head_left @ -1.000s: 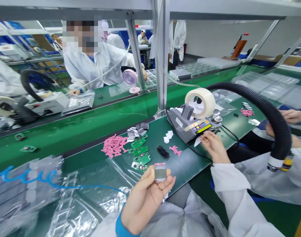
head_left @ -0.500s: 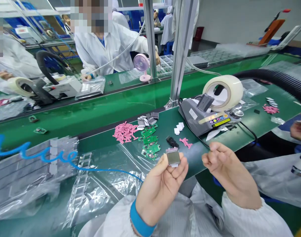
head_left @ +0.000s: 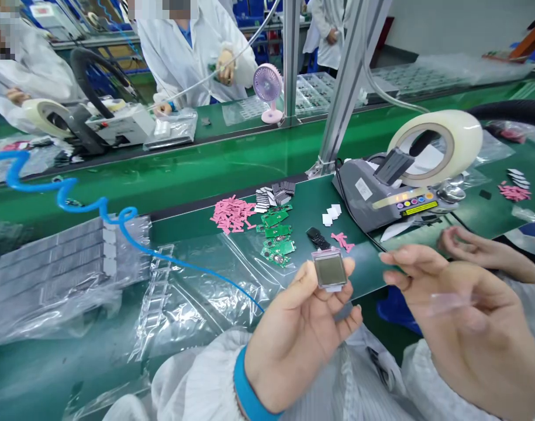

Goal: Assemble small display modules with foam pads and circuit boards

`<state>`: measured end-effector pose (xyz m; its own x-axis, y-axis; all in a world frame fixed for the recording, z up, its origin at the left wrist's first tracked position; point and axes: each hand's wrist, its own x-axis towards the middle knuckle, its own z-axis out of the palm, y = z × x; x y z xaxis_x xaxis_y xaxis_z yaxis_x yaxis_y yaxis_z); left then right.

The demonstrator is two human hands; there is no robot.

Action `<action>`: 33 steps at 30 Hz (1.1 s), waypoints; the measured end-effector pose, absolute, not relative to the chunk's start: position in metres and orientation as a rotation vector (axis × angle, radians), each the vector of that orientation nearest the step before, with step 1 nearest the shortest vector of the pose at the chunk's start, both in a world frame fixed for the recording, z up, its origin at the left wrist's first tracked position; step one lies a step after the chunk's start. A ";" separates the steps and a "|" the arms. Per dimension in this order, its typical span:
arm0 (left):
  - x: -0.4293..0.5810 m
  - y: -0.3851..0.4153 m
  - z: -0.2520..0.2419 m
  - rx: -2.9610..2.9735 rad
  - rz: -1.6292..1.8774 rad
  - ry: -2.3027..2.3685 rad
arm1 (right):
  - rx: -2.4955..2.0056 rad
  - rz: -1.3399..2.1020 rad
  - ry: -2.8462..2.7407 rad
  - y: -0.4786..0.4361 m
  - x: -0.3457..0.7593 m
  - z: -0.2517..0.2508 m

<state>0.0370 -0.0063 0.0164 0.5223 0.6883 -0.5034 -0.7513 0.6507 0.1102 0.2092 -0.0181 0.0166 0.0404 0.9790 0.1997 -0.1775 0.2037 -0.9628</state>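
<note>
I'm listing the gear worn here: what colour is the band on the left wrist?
The wristband is blue; the head view shows it best.

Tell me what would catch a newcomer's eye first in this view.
Probably the small square display held up in the left grip, just below and right of the picture's middle. Next comes the big pale roll of tape by the gray machine at right. The heap of pink strips also stands out on the green bench, left of the circuit boards.
</note>
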 end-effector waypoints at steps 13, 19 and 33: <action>0.042 -0.009 0.017 -0.048 0.860 0.543 | -0.960 1.117 -1.156 -0.004 0.174 0.002; 0.044 -0.009 0.014 -0.085 0.878 0.557 | -1.011 1.080 -1.203 -0.004 0.171 -0.004; 0.046 -0.007 0.014 -0.130 0.911 0.564 | -1.127 0.910 -1.284 -0.002 0.167 -0.006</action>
<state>0.0461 -0.0071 0.0141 0.4797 0.7109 -0.5143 -0.7772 0.6163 0.1270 0.1673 -0.0018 -0.0055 0.1032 0.9631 0.2487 0.0849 0.2406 -0.9669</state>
